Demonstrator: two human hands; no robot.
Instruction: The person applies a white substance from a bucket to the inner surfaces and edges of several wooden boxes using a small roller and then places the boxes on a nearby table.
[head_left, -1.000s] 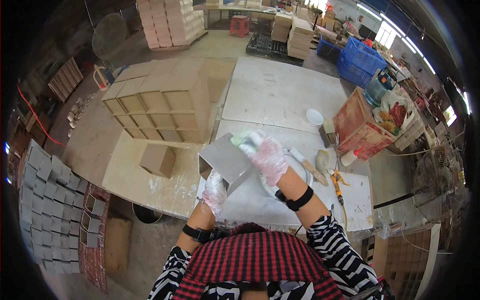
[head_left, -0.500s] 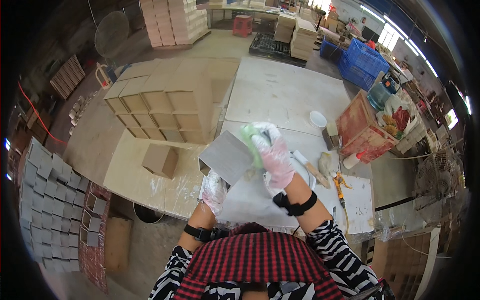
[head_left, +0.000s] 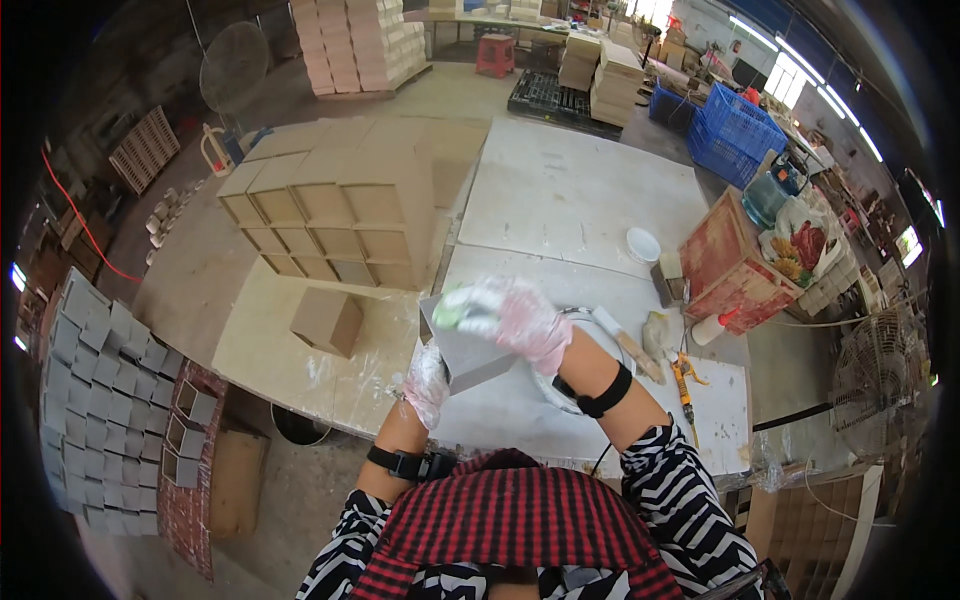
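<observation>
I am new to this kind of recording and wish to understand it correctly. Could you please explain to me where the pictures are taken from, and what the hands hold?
There is no robot here: you see a person's own two hands. The view comes from a wide camera worn on the head, looking down, so straight edges look curved. The left hand holds a grey box. The right hand is over the box, holding something green, perhaps a sponge. On the table, stacked brown boxes and one separate brown box stand to the left; to the right are a white bowl, a wooden-handled tool and a yellow tool.
</observation>
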